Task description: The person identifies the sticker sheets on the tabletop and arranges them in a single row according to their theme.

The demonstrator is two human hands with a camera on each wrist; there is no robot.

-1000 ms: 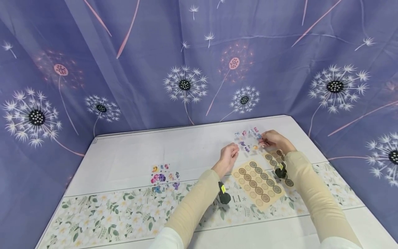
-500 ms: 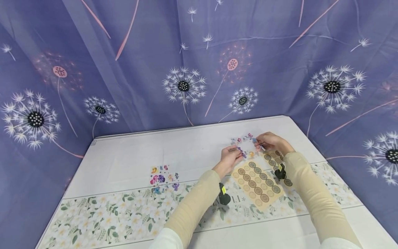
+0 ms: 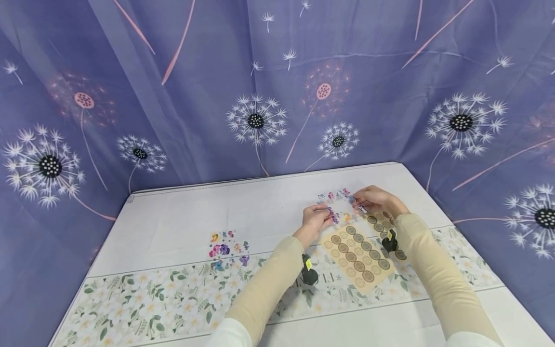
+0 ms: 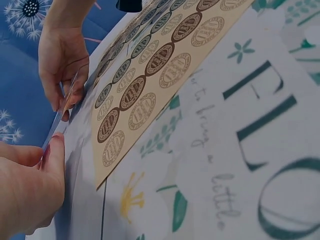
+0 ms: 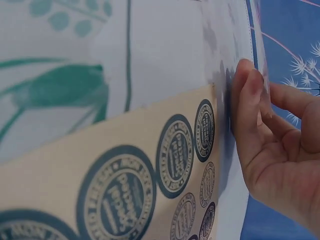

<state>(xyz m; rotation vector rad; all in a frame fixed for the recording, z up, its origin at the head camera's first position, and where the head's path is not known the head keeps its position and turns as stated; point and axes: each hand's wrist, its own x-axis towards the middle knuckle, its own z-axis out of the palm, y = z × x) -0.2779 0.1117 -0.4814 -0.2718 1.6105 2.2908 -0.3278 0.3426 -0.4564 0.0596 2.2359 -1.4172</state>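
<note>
A clear sticker sheet point(image 3: 341, 205) with small colourful cartoon figures is held up between both hands just above the back right of the table. My left hand point(image 3: 316, 219) pinches its left edge between thumb and fingers. On the opposite edge, my right hand point(image 3: 378, 198) pinches it too. In the left wrist view the sheet point(image 4: 62, 111) appears nearly edge-on, tilted up off the table. The right wrist view shows thumb and fingers of the right hand point(image 5: 277, 145) closed on the transparent film.
Below the hands lies a beige sheet of round label stickers point(image 3: 359, 258), with a second such sheet point(image 3: 378, 224) partly under the right forearm. Another colourful sticker sheet point(image 3: 228, 248) rests to the left. A purple dandelion curtain point(image 3: 195, 111) hangs behind the white table point(image 3: 173, 221).
The left hand has moved onto the sheet's left edge and now pinches it. The sheet has shifted slightly left and down, the right hand moving slightly left with it.
</note>
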